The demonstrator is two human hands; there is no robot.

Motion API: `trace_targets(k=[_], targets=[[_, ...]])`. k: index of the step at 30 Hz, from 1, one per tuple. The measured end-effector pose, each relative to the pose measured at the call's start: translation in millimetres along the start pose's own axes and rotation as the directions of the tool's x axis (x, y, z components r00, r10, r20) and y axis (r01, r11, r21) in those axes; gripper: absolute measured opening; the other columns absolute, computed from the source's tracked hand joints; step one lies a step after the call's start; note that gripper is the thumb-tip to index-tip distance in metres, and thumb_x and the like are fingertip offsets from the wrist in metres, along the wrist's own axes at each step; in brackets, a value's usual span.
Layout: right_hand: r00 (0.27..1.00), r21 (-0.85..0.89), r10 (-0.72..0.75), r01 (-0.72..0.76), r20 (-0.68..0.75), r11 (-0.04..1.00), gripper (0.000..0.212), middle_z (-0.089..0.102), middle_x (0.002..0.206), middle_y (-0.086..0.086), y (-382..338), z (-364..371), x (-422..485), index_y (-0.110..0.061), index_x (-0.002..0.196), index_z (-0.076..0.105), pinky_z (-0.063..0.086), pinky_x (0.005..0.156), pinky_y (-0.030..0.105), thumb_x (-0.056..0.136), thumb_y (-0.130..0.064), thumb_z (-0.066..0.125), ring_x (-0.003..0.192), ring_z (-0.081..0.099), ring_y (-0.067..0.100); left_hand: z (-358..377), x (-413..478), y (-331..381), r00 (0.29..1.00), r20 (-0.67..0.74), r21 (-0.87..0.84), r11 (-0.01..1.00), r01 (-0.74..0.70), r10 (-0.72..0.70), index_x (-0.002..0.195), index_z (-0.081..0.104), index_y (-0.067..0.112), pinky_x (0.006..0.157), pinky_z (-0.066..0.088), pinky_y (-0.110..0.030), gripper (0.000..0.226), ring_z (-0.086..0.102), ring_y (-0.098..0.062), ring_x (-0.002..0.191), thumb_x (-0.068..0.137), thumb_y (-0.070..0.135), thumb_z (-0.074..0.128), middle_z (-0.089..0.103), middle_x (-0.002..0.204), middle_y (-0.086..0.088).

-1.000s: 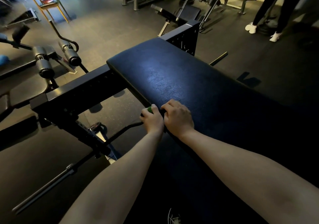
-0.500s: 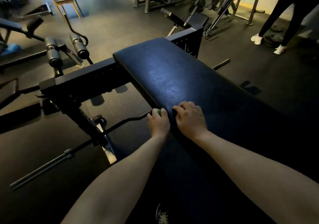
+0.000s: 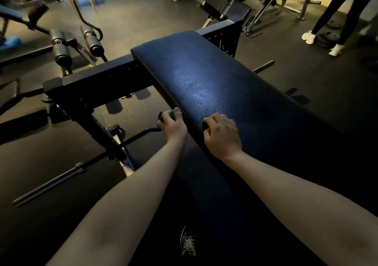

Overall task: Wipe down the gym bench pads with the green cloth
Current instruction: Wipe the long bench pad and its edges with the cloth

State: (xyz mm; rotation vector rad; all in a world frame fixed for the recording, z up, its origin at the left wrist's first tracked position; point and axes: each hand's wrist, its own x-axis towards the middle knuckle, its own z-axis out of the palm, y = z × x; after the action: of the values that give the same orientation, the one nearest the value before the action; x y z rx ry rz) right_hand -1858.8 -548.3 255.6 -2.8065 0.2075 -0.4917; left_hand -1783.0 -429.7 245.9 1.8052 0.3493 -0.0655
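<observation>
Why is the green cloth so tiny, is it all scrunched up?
Scrunched up. Only a small green bit of the green cloth peeks from the left hand, which grips it against the bench pad's side edge.
</observation>
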Motion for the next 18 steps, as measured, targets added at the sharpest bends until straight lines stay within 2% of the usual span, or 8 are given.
trace_targets(k=[3, 6, 9, 12, 14, 18], targets=[[1.0, 0.021, 0.022, -0.022, -0.003, 1.0, 0.023, 0.06, 0.093, -0.001, 1.3, -1.5, -0.8, -0.022, 0.09, 0.067, 0.041, 0.078, 0.038, 0.079, -0.023, 0.048, 0.091, 0.057, 0.024, 17.7, -7.5, 9.3, 0.997, 0.077, 0.084, 0.996, 0.023, -0.029, 0.118, 0.053, 0.017, 0.11, 0.033, -0.038, 0.036, 0.037, -0.036, 0.126, 0.1, 0.049, 0.049, 0.032, 0.137, -0.018], [0.996, 0.103, 0.083, -0.085, 0.024, 0.991, 0.024, 0.062, 0.094, -0.003, 1.3, -7.8, -1.0, -0.024, 0.088, 0.069, 0.044, 0.077, 0.036, 0.081, -0.022, 0.046, 0.089, 0.059, 0.025, 24.6, -15.0, 7.7, 0.999, 0.047, 0.139, 0.99, 0.014, -0.021, 0.118, 0.055, 0.015, 0.11, 0.028, -0.037, 0.037, 0.033, -0.039, 0.129, 0.1, 0.047, 0.05, 0.033, 0.14, -0.021], [0.992, 0.174, 0.056, -0.076, 0.115, 0.982, 0.021, 0.061, 0.103, -0.004, 9.2, -15.1, -9.0, -0.024, 0.094, 0.068, 0.047, 0.078, 0.034, 0.088, -0.02, 0.048, 0.098, 0.058, 0.022, 24.1, -30.6, 2.5, 0.995, 0.066, 0.217, 0.973, -0.083, 0.07, 0.114, 0.056, 0.013, 0.109, 0.027, -0.036, 0.035, 0.035, -0.041, 0.126, 0.099, 0.045, 0.053, 0.037, 0.136, -0.022], [0.999, 0.112, -0.007, 0.002, 0.048, 0.994, 0.019, 0.06, 0.1, -0.001, 21.9, -21.4, -28.1, -0.024, 0.092, 0.07, 0.042, 0.082, 0.038, 0.087, -0.02, 0.053, 0.1, 0.055, 0.026, 22.5, -53.8, -3.8, 0.982, 0.105, 0.278, 0.943, -0.181, 0.158, 0.109, 0.058, 0.012, 0.105, 0.028, -0.035, 0.033, 0.04, -0.04, 0.12, 0.098, 0.043, 0.057, 0.044, 0.128, -0.022], [0.999, 0.024, 0.024, -0.024, 0.032, 0.999, 0.024, 0.06, 0.103, -0.005, 27.3, -27.4, -42.9, -0.029, 0.096, 0.07, 0.031, 0.085, 0.039, 0.087, -0.027, 0.048, 0.104, 0.051, 0.024, 19.8, -72.0, -9.1, 0.973, 0.138, 0.278, 0.935, -0.218, 0.186, 0.105, 0.059, 0.012, 0.105, 0.033, -0.038, 0.031, 0.045, -0.04, 0.115, 0.097, 0.041, 0.06, 0.048, 0.122, -0.022], [0.995, 0.059, 0.043, -0.049, 0.093, 0.997, 0.039, 0.062, 0.119, -0.005, 25.2, -37.8, -59.0, -0.029, 0.113, 0.068, 0.031, 0.092, 0.04, 0.088, -0.034, 0.039, 0.117, 0.051, 0.022, 14.0, -113.1, -23.0, 0.96, 0.218, 0.154, 0.965, -0.212, 0.177, 0.098, 0.057, 0.01, 0.099, 0.038, -0.033, 0.021, 0.05, -0.033, 0.105, 0.097, 0.031, 0.063, 0.048, 0.11, -0.016]])
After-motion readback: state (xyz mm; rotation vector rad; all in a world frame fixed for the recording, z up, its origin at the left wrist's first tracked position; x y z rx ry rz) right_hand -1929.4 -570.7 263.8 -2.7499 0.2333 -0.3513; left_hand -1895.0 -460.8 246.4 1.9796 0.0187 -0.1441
